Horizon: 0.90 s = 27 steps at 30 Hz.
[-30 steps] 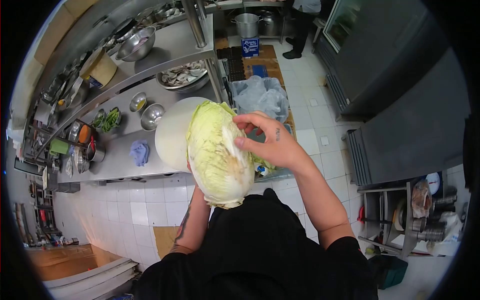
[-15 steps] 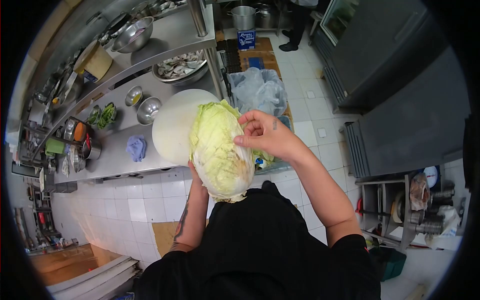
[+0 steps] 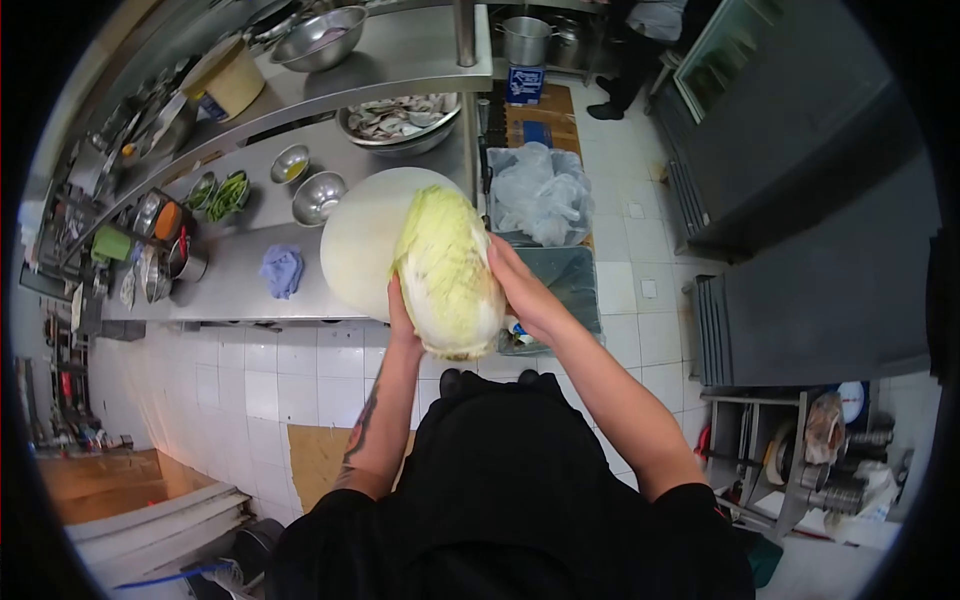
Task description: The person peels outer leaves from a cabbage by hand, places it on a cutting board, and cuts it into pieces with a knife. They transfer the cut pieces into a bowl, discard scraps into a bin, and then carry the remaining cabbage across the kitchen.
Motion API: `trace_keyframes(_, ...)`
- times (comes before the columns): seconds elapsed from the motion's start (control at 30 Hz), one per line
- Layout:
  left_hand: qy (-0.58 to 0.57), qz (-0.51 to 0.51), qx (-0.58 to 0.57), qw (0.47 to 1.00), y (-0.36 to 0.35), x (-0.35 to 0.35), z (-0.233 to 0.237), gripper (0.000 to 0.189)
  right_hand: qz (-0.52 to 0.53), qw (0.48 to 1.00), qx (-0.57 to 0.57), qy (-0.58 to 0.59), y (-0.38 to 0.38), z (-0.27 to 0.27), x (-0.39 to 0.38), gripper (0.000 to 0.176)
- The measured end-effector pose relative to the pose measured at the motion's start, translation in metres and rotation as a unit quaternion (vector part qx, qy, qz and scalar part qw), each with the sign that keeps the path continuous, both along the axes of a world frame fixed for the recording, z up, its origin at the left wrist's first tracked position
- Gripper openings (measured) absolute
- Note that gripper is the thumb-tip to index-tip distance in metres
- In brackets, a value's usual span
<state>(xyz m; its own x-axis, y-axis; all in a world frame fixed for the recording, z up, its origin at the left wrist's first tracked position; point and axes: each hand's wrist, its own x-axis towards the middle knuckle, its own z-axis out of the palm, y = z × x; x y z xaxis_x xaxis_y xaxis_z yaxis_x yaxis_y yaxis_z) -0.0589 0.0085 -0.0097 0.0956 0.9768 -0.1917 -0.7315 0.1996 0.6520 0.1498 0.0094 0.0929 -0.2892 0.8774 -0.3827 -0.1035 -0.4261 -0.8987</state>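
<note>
A large napa cabbage (image 3: 450,275), pale green and white, is held up between my two hands, its white base towards me. My left hand (image 3: 402,318) grips its lower left side, and my right hand (image 3: 520,290) presses against its right side. Behind and partly beneath it in view lies a round white cutting board (image 3: 365,240) on the steel counter (image 3: 235,262). Some of my fingers are hidden behind the cabbage.
A crumpled blue cloth (image 3: 281,271) and small metal bowls (image 3: 319,198) lie left of the board. Right of the counter stand a bin of clear plastic bags (image 3: 543,195) and a dark bin (image 3: 560,290). A person (image 3: 640,50) stands at the back.
My right hand has gone from a loose pinch at the cabbage's upper right to lying along its side. The cabbage has turned slightly, and the camera view has shifted.
</note>
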Motion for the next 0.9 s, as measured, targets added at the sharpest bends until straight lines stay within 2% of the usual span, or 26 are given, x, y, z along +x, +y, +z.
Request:
trace_keyframes(0.07, 0.04, 0.014, -0.014, 0.999, 0.027, -0.018, 0.003, 0.076, -0.044, 0.995, 0.019, 0.089, 0.034, -0.029, -0.019, 0.074)
trace_keyframes(0.1, 0.08, 0.024, -0.027, 0.996, 0.04, -0.029, 0.005, 0.07, -0.072, 0.994, -0.017, 0.084, 0.044, -0.021, -0.032, 0.075)
trace_keyframes(0.13, 0.081, 0.038, -0.025, 0.996, 0.052, -0.04, 0.007, 0.07, -0.058, 0.994, -0.015, 0.086, 0.056, -0.022, -0.042, 0.075)
trace_keyframes(0.17, 0.221, 0.098, 0.036, 0.97, 0.064, -0.051, 0.007, 0.067, -0.054, 0.998, 0.018, 0.023, 0.068, -0.026, -0.053, 0.076)
trace_keyframes(0.2, 0.358, 0.151, 0.091, 0.917, 0.074, -0.065, 0.006, 0.064, -0.053, 0.997, 0.05, -0.038, 0.079, -0.035, -0.066, 0.077)
trace_keyframes(0.23, 0.381, 0.159, 0.089, 0.906, 0.082, -0.075, -0.002, 0.057, -0.036, 0.988, 0.126, -0.08, 0.088, -0.052, -0.079, 0.079)
trace_keyframes(0.27, 0.383, 0.163, 0.084, 0.905, 0.088, -0.093, -0.02, 0.057, -0.029, 0.989, 0.123, -0.078, 0.095, -0.07, -0.09, 0.079)
trace_keyframes(0.3, 0.426, 0.118, 0.037, 0.896, 0.093, -0.115, -0.052, 0.056, -0.015, 0.969, 0.171, -0.179, 0.1, -0.085, -0.098, 0.08)
trace_keyframes(0.33, 0.466, 0.069, -0.005, 0.882, 0.095, -0.127, -0.05, 0.056, -0.005, 0.935, 0.219, -0.279, 0.104, -0.096, -0.104, 0.08)
trace_keyframes(0.4, 0.434, 0.059, -0.031, 0.899, 0.094, -0.145, -0.051, 0.051, -0.021, 0.933, 0.216, -0.286, 0.106, -0.105, -0.113, 0.078)
trace_keyframes(0.47, 0.514, 0.017, 0.059, 0.856, 0.101, -0.17, -0.061, 0.048, -0.035, 0.921, 0.235, -0.309, 0.099, -0.097, -0.113, 0.075)
trace_keyframes(0.5, 0.526, 0.068, 0.16, 0.833, 0.105, -0.172, -0.044, 0.049, -0.033, 0.916, 0.223, -0.331, 0.09, -0.078, -0.113, 0.072)
trace_keyframes(0.53, 0.523, 0.066, 0.161, 0.835, 0.109, -0.171, -0.015, 0.049, -0.036, 0.915, 0.222, -0.335, 0.085, -0.081, -0.118, 0.072)
trace_keyframes(0.6, 0.565, 0.095, 0.288, 0.768, 0.122, -0.162, 0.04, 0.051, -0.093, 0.855, 0.294, -0.418, 0.076, -0.086, -0.127, 0.07)
trace_keyframes(0.63, 0.56, 0.09, 0.292, 0.77, 0.13, -0.157, 0.05, 0.051, -0.105, 0.847, 0.312, -0.417, 0.074, -0.085, -0.131, 0.069)
trace_keyframes(0.7, 0.621, -0.031, 0.318, 0.716, 0.146, -0.148, 0.062, 0.051, -0.118, 0.844, 0.316, -0.417, 0.069, -0.078, -0.141, 0.068)
trace_keyframes(0.73, 0.618, -0.035, 0.319, 0.718, 0.153, -0.148, 0.06, 0.051, -0.124, 0.843, 0.324, -0.413, 0.068, -0.075, -0.144, 0.067)
trace_keyframes(0.8, 0.671, -0.064, 0.325, 0.664, 0.167, -0.148, 0.054, 0.042, -0.132, 0.832, 0.334, -0.424, 0.068, -0.073, -0.147, 0.065)
trace_keyframes(0.83, 0.67, -0.067, 0.327, 0.663, 0.174, -0.152, 0.052, 0.042, -0.139, 0.82, 0.347, -0.432, 0.068, -0.073, -0.148, 0.063)
trace_keyframes(0.9, 0.626, -0.104, 0.295, 0.715, 0.183, -0.162, 0.051, 0.034, -0.136, 0.815, 0.347, -0.443, 0.068, -0.068, -0.146, 0.061)
